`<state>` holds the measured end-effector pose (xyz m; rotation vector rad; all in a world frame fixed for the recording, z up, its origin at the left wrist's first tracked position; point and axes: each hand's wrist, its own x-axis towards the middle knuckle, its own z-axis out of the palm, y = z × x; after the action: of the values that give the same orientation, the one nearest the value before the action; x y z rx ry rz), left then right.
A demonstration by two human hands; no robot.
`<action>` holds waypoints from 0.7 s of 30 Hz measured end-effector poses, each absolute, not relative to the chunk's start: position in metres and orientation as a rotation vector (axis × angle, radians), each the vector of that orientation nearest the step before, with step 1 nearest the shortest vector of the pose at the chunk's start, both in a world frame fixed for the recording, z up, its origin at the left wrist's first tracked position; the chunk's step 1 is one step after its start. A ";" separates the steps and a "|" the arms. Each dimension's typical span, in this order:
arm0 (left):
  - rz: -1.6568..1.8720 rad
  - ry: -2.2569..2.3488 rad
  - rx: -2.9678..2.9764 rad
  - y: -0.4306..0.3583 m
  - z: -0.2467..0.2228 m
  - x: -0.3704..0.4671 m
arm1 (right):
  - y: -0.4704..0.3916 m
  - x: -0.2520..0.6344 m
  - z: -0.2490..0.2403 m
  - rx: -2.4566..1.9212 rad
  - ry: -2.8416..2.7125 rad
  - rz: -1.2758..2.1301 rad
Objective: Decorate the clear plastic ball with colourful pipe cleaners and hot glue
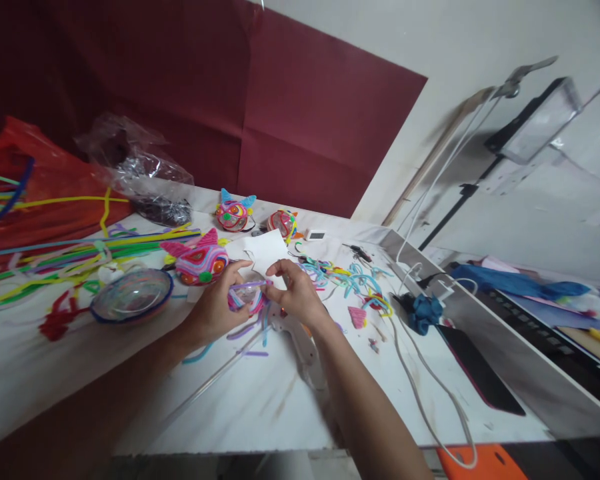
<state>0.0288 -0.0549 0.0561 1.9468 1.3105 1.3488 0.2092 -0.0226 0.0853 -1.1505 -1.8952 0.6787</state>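
Note:
Over the middle of the table, my left hand (215,307) curls around the left side of a small rounded piece covered in pink and purple pipe cleaners (249,299). The fingers of my right hand (297,293) pinch at its right edge, by a light purple pipe cleaner along the top. Under my right hand lies a white glue gun (305,350), partly hidden by the forearm. A clear stick (215,380) runs from near the gun toward the front left. Just behind my left hand sits a pink, eared pipe-cleaner head (197,262) with orange eyes and a green nose.
Left are a clear bowl with a blue rim (111,303), loose pipe cleaners (130,248) and a red bag (55,180). Two decorated figures, one blue-eared (233,213), stand behind. Right are pipe-cleaner scraps (355,280), a white cable (415,387), a dark phone (480,370) and a blue scrunchie (425,313).

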 end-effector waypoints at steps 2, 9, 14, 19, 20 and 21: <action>1.343 1.272 1.937 -0.055 0.058 0.029 | -0.022 0.210 0.082 -1.094 -1.885 0.837; 1.287 1.237 1.898 -0.059 0.064 0.030 | -0.026 0.209 0.083 -0.880 -1.698 1.333; 1.274 1.185 1.902 -0.061 0.066 0.031 | -0.032 0.209 0.086 -0.844 -1.573 1.477; 1.212 1.156 1.881 -0.063 0.070 0.033 | -0.034 0.209 0.085 -0.811 -1.507 1.501; 1.200 1.157 1.877 -0.064 0.070 0.033 | -0.034 0.209 0.085 -0.806 -1.497 1.506; 1.195 1.163 1.875 -0.064 0.070 0.033 | -0.034 0.209 0.084 -0.799 -1.490 1.512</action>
<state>0.0333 -0.0642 0.0702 1.8747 1.1632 1.1945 0.2087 -0.0342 0.0845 -0.7993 -1.4899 1.5120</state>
